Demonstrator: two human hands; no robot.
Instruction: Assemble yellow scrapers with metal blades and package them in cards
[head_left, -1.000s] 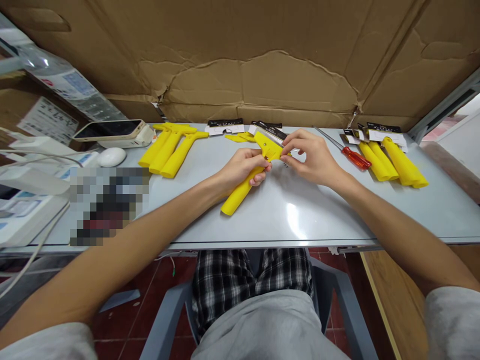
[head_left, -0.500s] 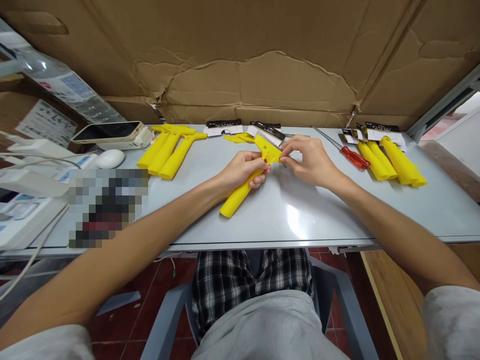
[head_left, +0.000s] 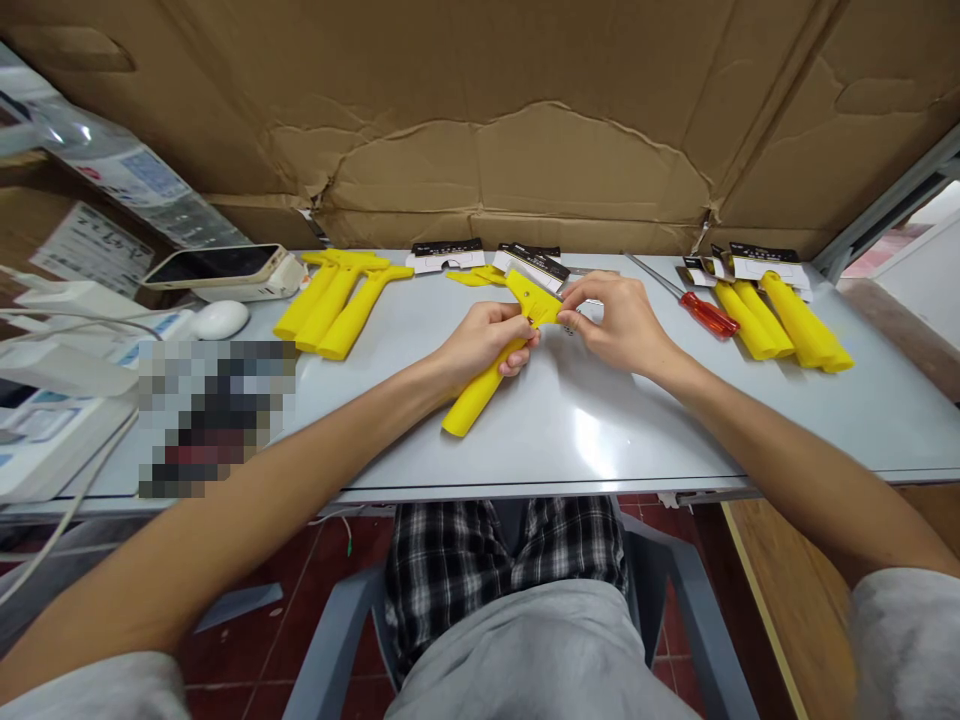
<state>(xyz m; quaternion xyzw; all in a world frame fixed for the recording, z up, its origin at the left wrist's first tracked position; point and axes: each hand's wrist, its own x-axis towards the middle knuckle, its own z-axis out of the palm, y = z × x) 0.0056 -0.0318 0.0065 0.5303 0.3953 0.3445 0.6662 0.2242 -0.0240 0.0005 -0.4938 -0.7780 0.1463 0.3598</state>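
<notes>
My left hand [head_left: 491, 345] is wrapped round the handle of a yellow plastic scraper [head_left: 472, 400], just below its flared head. The tool is tilted, with its head pointing away from me and the handle end low over the table. A small screw shows on the head. My right hand [head_left: 622, 320] pinches the right end of the head's edge between thumb and fingers, where a thin strip runs; the fingertips hide the detail there. Just beyond lie flat yellow pieces [head_left: 480, 275] and black-and-white cards [head_left: 532, 260].
Several yellow handles [head_left: 345, 310] lie at the left, with more carded yellow scrapers [head_left: 806, 325] at the right. A red-handled screwdriver [head_left: 709, 315] rests beside those. Left are a phone [head_left: 217, 262], white mouse [head_left: 220, 319], bottle [head_left: 135, 170] and power strip [head_left: 45, 430]. Cardboard [head_left: 525, 170] stands behind.
Both hands keep the same grip. The scraper has shifted very slightly, its head a touch to the left and its handle end a touch to the right.
</notes>
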